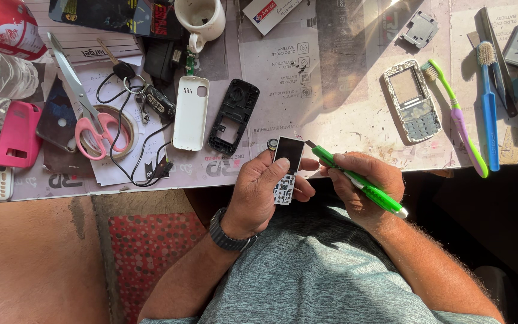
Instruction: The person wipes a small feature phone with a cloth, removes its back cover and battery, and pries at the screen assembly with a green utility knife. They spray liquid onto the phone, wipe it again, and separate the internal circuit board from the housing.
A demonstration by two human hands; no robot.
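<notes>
My left hand (pixel 259 192) grips a small bare phone board (pixel 286 169) with a dark screen and white keypad contacts, held upright just off the table's front edge. My right hand (pixel 361 186) holds a green utility knife (pixel 358 181), its blade tip touching the board's upper right corner. A small round part (pixel 272 143) lies on the table just above my left thumb.
On the table (pixel 343 114): a white phone cover (pixel 190 112), a black inner frame (pixel 234 115), a silver phone front (pixel 412 100), toothbrushes (pixel 458 114), pink-handled scissors (pixel 88 114), a pink case (pixel 18 133), a white mug (pixel 202 19), keys and cable (pixel 145 99).
</notes>
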